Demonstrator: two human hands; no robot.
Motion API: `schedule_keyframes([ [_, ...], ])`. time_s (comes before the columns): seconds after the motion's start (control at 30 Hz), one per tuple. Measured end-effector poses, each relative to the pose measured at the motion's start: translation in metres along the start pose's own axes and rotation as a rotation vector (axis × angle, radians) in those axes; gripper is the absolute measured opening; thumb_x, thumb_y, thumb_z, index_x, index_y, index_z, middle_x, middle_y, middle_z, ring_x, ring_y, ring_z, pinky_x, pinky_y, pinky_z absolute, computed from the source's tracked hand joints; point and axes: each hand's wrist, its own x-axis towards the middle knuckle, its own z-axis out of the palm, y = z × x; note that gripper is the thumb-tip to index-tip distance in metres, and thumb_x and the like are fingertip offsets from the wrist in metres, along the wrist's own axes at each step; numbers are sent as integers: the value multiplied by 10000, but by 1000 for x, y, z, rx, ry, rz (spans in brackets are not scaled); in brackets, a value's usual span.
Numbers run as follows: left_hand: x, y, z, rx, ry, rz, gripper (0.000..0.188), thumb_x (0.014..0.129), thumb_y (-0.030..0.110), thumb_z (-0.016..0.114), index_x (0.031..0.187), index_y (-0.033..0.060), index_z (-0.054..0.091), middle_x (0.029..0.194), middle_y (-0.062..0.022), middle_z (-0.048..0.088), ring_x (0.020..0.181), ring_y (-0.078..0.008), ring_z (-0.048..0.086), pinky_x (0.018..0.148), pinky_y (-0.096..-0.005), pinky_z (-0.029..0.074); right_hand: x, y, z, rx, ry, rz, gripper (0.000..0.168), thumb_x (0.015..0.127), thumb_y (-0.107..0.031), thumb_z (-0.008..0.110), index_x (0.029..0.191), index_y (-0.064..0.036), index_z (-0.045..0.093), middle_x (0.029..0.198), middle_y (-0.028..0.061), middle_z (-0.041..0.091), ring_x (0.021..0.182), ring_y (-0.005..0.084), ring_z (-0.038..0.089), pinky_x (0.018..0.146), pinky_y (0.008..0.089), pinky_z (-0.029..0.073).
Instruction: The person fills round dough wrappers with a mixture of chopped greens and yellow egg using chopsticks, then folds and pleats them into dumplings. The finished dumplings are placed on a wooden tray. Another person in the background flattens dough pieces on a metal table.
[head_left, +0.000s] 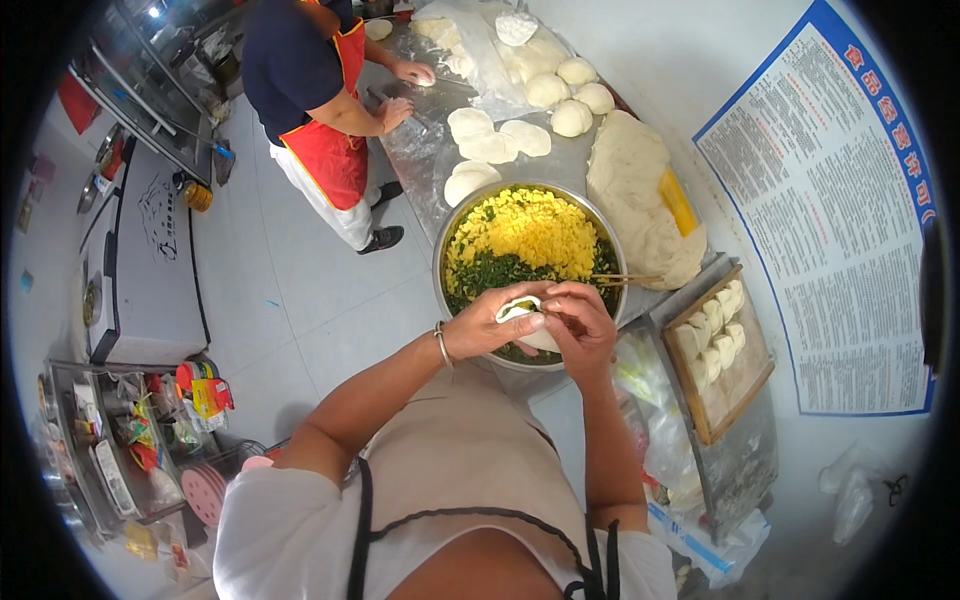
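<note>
Both my hands hold one dough wrapper (541, 339) with green filling (529, 306) showing at its gap. My left hand (491, 319) cups it, a metal bangle (442, 343) on the wrist. The fingers of my right hand (581, 324) pinch its edge. Just beyond and below them stands a large metal bowl (438, 259). In it chopped yellow egg (544, 225) lies over chopped greens (487, 274). A pair of chopsticks (634, 279) rests across the bowl's right rim.
Flat dough rounds (491, 146) and dough balls (571, 118) lie beyond the bowl. A large dough slab (637, 187) carries a yellow scraper (677, 202). To the right, a wooden board (739, 390) bears several folded dumplings (712, 334). A co-worker (315, 112) handles dough at the far left.
</note>
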Motion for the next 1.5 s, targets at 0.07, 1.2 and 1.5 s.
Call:
schedule_keyframes([
  [0.07, -1, 7, 0, 223, -29, 68, 572, 964, 110, 585, 1484, 26, 362, 1372, -107, 538, 1210, -176, 548, 1033, -329, 436, 0, -3, -2, -41, -68, -33, 195, 803, 35, 714, 981, -43, 730, 941, 54, 663, 783, 99, 597, 644, 222, 462],
  [1.2, 13, -19, -19, 75, 194, 305, 378, 1049, 260, 451, 1218, -43, 600, 1591, -142, 250, 1341, -200, 438, 1008, -351, 450, 18, -12, 5, 184, -229, 524, 436, 992, -229, 510, 1372, -16, 516, 958, 50, 661, 676, 59, 573, 557, 223, 481],
  [1.5, 20, -31, 3, 530, 553, 378, 269, 1038, 199, 454, 1072, -18, 609, 992, -158, 692, 891, -222, 666, 803, -338, 510, 14, -2, 29, -258, 17, 57, 388, 1021, -318, 461, 996, 25, 641, 630, 144, 562, 544, 235, 579, 522, 348, 438],
])
